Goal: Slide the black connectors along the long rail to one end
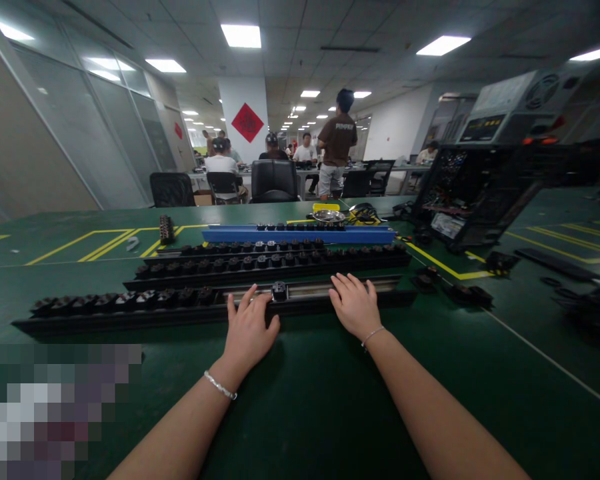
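Over the front black rail [303, 305] on the green worktop [310, 413], your left hand [247, 333] has its fingers spread just beside a lone black socket module [279, 291], though whether a fingertip touches it cannot be told, while your right hand [356, 310] lies over the rail farther right, its fingers close together and the thumb apart. The module sits in the rail's channel between your hands, apart from the row of socket modules [125, 301] at left; to handle it well, steady the rail with your right hand, keep the module square in the channel and press evenly.
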Tool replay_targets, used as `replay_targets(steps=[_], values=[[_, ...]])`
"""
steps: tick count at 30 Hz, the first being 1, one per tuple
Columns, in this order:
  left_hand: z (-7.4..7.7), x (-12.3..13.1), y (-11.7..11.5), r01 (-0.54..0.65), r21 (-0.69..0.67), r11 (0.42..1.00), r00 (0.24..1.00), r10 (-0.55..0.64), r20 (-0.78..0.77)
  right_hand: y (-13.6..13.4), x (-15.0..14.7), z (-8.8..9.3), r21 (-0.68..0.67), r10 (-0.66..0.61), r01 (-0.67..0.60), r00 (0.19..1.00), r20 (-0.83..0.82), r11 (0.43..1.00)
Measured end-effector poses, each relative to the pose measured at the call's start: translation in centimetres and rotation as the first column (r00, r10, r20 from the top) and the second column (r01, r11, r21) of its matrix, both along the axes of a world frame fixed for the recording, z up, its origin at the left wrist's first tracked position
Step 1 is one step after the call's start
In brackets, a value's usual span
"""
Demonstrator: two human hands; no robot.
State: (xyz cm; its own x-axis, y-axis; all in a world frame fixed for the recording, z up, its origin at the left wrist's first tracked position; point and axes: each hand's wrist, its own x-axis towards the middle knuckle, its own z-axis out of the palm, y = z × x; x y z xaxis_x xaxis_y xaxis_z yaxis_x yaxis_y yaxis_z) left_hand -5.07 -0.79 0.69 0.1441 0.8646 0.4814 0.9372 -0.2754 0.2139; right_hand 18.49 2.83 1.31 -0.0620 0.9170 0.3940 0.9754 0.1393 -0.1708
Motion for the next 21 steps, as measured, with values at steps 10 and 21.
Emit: replay_targets(steps=[10, 21], values=[[0.1, -0.1, 0.1, 0.036, -0.013, 0.999, 0.999, -0.036, -0.009, 0.0, -0.4, 0.0, 0.015, 0.034, -0.034, 0.999, -0.009, 0.999], [0.4, 0.3, -0.2, 0.038, -0.040, 0.998, 0.999, -0.038, 0.004, -0.3, -3.0, 0.3, 0.027, 0.273, -0.272, 0.962, -0.034, 0.962]])
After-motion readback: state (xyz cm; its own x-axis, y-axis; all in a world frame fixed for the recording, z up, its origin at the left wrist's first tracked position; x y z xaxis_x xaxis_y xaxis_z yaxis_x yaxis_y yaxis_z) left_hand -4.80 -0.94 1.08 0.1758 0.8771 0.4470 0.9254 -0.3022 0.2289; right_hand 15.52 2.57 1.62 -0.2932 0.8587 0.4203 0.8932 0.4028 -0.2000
